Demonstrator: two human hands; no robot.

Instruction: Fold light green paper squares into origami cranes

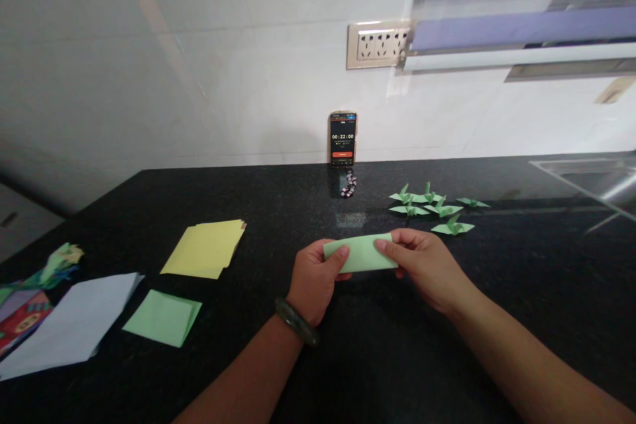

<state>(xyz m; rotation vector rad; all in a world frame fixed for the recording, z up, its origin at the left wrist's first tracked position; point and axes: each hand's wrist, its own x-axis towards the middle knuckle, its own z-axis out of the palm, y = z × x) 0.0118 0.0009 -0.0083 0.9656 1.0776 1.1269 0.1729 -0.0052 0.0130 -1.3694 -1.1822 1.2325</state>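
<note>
reads 00:22:00 in white digits on the dark screen of the phone [342, 138] propped against the wall; smaller lines on that screen too tiny to make out.

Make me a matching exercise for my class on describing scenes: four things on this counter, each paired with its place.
Things:
1. phone
2. yellow paper
3. paper cranes
4. folded green strip

Places:
A. held between both hands
B. leaning on the wall
C. lying left of the hands
D. standing right of the phone, behind the hands

Pairs: 1-B, 2-C, 3-D, 4-A
</note>
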